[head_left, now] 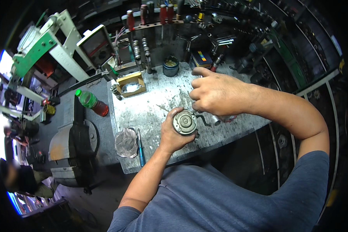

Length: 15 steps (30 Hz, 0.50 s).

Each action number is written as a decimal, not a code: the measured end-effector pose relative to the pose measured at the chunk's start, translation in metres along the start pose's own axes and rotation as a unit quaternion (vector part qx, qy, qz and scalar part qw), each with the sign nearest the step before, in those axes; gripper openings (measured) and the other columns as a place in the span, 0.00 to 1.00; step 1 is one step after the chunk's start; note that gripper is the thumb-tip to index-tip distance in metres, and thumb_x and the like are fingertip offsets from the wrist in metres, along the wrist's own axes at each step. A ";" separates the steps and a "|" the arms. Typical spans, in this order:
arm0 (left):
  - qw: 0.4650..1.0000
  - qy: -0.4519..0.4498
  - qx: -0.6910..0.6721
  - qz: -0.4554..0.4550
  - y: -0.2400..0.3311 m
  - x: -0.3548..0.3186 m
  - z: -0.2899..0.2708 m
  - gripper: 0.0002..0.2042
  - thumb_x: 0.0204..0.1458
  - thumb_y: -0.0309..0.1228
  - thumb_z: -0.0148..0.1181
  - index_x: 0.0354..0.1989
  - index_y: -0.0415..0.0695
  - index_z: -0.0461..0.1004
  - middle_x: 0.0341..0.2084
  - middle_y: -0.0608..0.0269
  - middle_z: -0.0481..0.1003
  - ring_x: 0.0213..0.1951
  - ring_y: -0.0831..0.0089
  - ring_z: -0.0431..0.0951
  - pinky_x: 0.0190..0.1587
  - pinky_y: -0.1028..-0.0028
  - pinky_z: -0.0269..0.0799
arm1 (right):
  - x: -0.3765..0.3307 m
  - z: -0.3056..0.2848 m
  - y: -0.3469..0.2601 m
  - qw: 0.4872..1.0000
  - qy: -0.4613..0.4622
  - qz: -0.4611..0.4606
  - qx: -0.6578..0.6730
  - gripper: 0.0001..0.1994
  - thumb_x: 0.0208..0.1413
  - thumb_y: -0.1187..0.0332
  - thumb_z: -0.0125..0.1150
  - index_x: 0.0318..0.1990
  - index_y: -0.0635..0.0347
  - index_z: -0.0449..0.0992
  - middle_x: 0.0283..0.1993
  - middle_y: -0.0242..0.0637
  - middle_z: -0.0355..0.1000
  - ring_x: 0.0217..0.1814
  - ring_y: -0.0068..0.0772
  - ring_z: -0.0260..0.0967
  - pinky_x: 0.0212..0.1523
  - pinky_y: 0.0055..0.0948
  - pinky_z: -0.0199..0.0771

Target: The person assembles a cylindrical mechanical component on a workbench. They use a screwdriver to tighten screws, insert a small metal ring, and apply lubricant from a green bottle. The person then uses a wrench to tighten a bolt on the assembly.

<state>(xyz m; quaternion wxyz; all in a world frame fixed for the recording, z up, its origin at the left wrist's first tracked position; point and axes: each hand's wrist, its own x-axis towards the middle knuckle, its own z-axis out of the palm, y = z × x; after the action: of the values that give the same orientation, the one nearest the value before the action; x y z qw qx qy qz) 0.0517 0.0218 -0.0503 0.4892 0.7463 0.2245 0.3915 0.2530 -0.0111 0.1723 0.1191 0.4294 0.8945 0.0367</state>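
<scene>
My left hand is wrapped round a round metal housing, its stepped circular end facing up. From that housing's right side sticks a bent black piece, perhaps a cable or bracket. Above and to the right, my right hand is closed, its fingers curled; whatever they may hold is hidden. Below this hand a shiny metal cylinder lies on the bench, partly covered from view. A screwdriver with a blue handle and a crumpled grey cloth-like piece lie left of my left forearm.
The worn metal workbench carries an open yellow carton, a dark tin and a small dark box. Red-handled screwdrivers hang behind. A bench vise and green-capped bottle stand left. Another person is far left.
</scene>
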 end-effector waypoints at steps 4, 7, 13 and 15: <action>1.000 0.004 -0.003 0.008 0.000 0.001 0.000 0.46 0.36 0.34 0.88 0.68 0.44 0.69 0.54 0.52 0.83 0.56 0.55 0.87 0.63 0.59 0.82 | -0.003 0.011 0.008 0.996 0.045 -0.082 -0.008 0.07 0.54 0.67 0.69 0.38 0.50 0.91 0.34 0.27 0.77 0.48 0.35 0.78 0.78 0.57 0.67; 1.000 -0.002 -0.018 0.010 -0.001 0.001 0.000 0.47 0.36 0.34 0.88 0.69 0.44 0.69 0.54 0.52 0.83 0.57 0.56 0.87 0.63 0.60 0.82 | 0.000 0.007 0.012 0.993 0.044 -0.104 -0.016 0.06 0.54 0.66 0.69 0.37 0.51 0.90 0.34 0.27 0.76 0.49 0.35 0.78 0.80 0.58 0.66; 0.999 -0.009 -0.030 -0.008 -0.002 0.001 -0.002 0.48 0.35 0.35 0.88 0.69 0.43 0.69 0.55 0.51 0.83 0.57 0.56 0.86 0.63 0.61 0.82 | 0.010 0.002 0.018 0.985 0.036 -0.165 -0.031 0.03 0.54 0.67 0.71 0.32 0.48 0.89 0.39 0.26 0.83 0.52 0.32 0.81 0.81 0.56 0.64; 0.999 -0.014 -0.040 -0.023 -0.004 0.000 -0.003 0.48 0.34 0.35 0.88 0.68 0.42 0.70 0.55 0.51 0.83 0.57 0.56 0.86 0.62 0.61 0.82 | 0.015 0.007 0.020 0.968 0.062 -0.234 -0.065 0.03 0.53 0.67 0.70 0.31 0.50 0.89 0.39 0.25 0.83 0.53 0.30 0.80 0.79 0.50 0.67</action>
<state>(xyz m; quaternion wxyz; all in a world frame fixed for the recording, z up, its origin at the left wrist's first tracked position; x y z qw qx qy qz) 0.0498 0.0250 -0.0532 0.5308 0.7263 0.2189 0.3779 0.2607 0.0127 0.1664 0.0963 0.1968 0.9714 0.0920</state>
